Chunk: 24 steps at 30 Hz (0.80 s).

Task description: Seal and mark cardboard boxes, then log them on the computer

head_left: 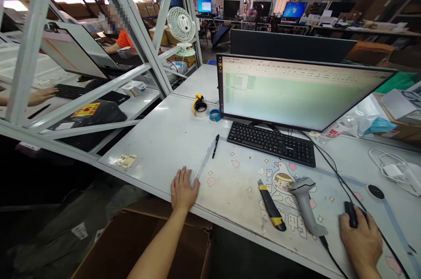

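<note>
My left hand (184,190) lies flat on the white desk (158,138) near its front edge, fingers stretched out, holding nothing. At the lower right my right hand (362,237) is wrapped over a black computer mouse (351,214). Between my hands lie a grey barcode scanner (306,206) with a black cable and a yellow-and-black utility knife (271,206). A black pen (215,146) rests beyond my left hand. Behind these are a black keyboard (271,143) and a monitor (296,90) displaying a spreadsheet.
A tape dispenser (199,105) and blue tape roll (215,115) sit left of the monitor. Below the desk's front edge stands an open cardboard box (141,239). Metal frame bars (98,94) border the left, with a co-worker's hand (42,96) beyond. A white cable (391,162) lies far right.
</note>
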Each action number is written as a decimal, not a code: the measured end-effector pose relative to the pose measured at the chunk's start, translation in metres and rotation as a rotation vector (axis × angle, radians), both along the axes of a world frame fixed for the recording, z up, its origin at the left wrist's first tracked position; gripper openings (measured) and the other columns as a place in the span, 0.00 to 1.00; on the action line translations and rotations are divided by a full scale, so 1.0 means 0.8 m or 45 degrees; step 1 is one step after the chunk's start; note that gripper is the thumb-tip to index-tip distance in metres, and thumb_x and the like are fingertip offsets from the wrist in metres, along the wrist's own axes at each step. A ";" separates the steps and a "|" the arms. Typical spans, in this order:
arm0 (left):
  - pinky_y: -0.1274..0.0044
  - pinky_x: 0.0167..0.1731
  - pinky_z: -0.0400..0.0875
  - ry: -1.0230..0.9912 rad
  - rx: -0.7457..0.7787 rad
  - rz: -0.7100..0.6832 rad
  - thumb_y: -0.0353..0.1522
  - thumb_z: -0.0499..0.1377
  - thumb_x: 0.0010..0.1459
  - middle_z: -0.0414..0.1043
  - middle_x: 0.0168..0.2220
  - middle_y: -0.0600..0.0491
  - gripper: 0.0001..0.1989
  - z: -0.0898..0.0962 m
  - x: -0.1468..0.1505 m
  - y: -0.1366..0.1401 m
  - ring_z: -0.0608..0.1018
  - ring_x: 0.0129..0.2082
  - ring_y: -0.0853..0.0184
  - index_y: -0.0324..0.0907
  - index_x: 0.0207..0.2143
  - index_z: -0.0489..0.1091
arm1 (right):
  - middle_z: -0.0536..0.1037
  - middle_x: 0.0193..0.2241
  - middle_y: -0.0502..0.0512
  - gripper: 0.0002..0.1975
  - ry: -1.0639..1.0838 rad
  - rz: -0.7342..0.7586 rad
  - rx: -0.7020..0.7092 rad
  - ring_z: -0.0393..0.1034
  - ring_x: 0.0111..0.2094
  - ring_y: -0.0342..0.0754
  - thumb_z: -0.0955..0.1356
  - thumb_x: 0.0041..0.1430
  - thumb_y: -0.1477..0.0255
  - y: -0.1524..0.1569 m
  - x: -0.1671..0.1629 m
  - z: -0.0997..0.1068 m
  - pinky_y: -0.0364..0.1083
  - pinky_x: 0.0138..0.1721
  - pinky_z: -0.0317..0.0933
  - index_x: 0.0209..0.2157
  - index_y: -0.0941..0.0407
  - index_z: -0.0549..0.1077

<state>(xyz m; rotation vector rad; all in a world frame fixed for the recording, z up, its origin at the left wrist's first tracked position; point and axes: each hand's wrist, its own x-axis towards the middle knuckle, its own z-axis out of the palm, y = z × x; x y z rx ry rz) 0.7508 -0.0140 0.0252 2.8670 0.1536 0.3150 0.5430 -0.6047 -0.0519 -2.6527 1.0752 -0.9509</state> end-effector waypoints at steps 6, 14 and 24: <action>0.54 0.75 0.59 -0.002 -0.009 -0.008 0.40 0.51 0.73 0.64 0.76 0.42 0.28 0.000 0.001 0.001 0.63 0.78 0.48 0.36 0.66 0.75 | 0.74 0.67 0.74 0.36 -0.030 0.005 0.004 0.76 0.59 0.72 0.64 0.69 0.51 -0.003 0.000 -0.005 0.62 0.56 0.68 0.65 0.63 0.79; 0.53 0.75 0.60 -0.017 -0.015 -0.011 0.40 0.51 0.72 0.64 0.76 0.41 0.28 -0.001 0.000 0.000 0.63 0.78 0.48 0.36 0.66 0.75 | 0.74 0.67 0.73 0.35 -0.027 0.010 0.007 0.76 0.59 0.73 0.65 0.69 0.53 -0.004 -0.001 -0.005 0.65 0.57 0.71 0.65 0.62 0.79; 0.53 0.75 0.59 -0.004 -0.009 -0.007 0.40 0.50 0.72 0.64 0.76 0.42 0.29 0.001 0.001 0.000 0.63 0.78 0.48 0.36 0.66 0.75 | 0.74 0.67 0.73 0.36 -0.023 -0.004 0.035 0.76 0.59 0.75 0.65 0.68 0.52 -0.002 0.001 -0.002 0.66 0.59 0.70 0.65 0.63 0.79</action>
